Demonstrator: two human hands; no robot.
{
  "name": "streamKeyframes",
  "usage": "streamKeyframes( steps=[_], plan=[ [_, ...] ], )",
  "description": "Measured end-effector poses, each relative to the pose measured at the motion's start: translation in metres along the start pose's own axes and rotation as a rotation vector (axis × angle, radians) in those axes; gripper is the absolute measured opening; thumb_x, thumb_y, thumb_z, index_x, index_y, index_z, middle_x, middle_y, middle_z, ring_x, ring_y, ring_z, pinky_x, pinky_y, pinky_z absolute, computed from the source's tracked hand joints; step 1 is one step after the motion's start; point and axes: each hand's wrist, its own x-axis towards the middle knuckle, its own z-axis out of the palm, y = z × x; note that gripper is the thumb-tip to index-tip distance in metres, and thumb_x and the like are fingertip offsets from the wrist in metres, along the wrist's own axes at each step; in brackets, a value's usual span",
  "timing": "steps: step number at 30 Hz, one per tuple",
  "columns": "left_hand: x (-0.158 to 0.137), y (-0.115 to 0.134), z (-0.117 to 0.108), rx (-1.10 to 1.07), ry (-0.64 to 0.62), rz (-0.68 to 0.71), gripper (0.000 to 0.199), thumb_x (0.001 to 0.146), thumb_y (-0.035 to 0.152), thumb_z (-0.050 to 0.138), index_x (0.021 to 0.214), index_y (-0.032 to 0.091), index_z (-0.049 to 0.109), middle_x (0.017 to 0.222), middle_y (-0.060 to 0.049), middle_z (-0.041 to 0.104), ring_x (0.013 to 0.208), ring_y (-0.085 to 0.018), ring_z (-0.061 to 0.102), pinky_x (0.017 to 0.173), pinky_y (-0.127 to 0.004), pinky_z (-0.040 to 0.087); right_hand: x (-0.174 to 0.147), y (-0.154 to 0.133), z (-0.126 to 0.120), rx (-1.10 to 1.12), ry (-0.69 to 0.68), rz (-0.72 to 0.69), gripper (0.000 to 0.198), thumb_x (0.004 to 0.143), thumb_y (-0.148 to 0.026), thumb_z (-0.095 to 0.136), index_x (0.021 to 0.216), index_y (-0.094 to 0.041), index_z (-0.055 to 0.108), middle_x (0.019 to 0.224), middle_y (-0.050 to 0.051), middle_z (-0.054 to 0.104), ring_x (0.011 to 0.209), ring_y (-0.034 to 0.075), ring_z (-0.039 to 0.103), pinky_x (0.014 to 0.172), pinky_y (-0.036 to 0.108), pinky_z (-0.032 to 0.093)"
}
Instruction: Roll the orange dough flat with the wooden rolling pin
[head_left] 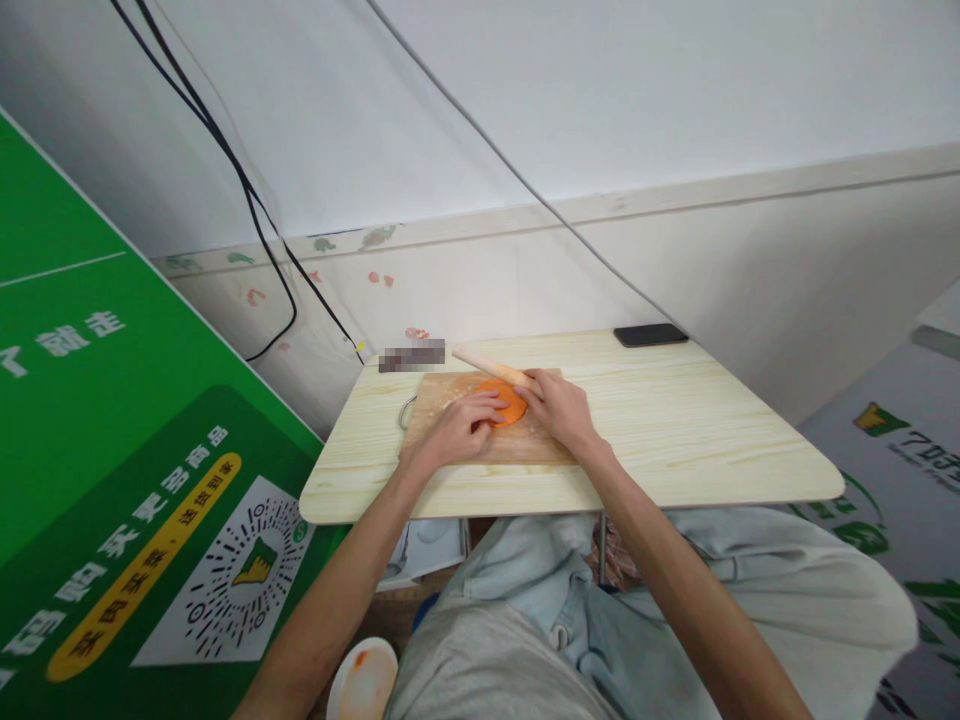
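Orange disc point(513, 404) partly under left grip point(465, 424), beside right grip point(561, 407).

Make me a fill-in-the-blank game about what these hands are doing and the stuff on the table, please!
1. The person's bare right hand holds the slim, pale rolling pin, which is made of ____.
2. The person's bare left hand touches the flat, round dough, whose colour is ____.
3. In the picture, the flat, black, rectangular phone lies to the ____ of the flat, tan wooden cutting board.

Missing words: wood; orange; right.
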Motion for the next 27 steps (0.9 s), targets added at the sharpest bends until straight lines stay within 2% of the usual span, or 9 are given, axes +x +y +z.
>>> streamKeyframes(
  steps=[7,11,16,27],
  plan=[
    [-0.004,0.010,-0.010,0.124,-0.098,0.081,0.056,0.082,-0.001,0.052,0.121,0.023,0.084,0.135,-0.007,0.079,0.131,-0.026,0.071,0.120,-0.051,0.055,-0.001,0.000,0.000,-0.013,0.008,-0.003,0.042,0.111,-0.049,0.051,0.140,-0.023,0.068,0.120,0.012,0.082,0.107,0.029,0.075,0.084,0.033,0.051],
    [-0.009,0.008,-0.006,0.075,-0.036,0.067,0.057,0.081,-0.002,0.050,0.121,0.021,0.083,0.133,-0.007,0.080,0.131,-0.025,0.071,0.121,-0.052,0.054,-0.001,0.000,-0.001,-0.014,0.002,-0.002,0.041,0.111,-0.048,0.051,0.141,-0.024,0.068,0.121,0.011,0.081,0.107,0.028,0.075,0.085,0.033,0.051],
    [-0.011,0.010,0.001,0.061,0.010,0.019,0.057,0.088,0.001,0.049,0.135,0.020,0.076,0.137,-0.009,0.077,0.131,-0.025,0.071,0.121,-0.052,0.054,-0.001,-0.001,-0.002,-0.009,-0.009,-0.006,0.040,0.111,-0.048,0.051,0.139,-0.024,0.067,0.128,0.010,0.080,0.110,0.029,0.075,0.085,0.034,0.052],
    [-0.012,0.007,0.004,0.036,-0.005,0.004,0.042,0.096,0.007,0.055,0.127,0.021,0.080,0.134,-0.008,0.079,0.132,-0.024,0.072,0.124,-0.052,0.052,-0.002,-0.002,-0.004,0.016,-0.024,-0.020,0.040,0.109,-0.047,0.056,0.140,-0.025,0.068,0.126,0.009,0.079,0.111,0.028,0.073,0.086,0.034,0.052]
  ],
)
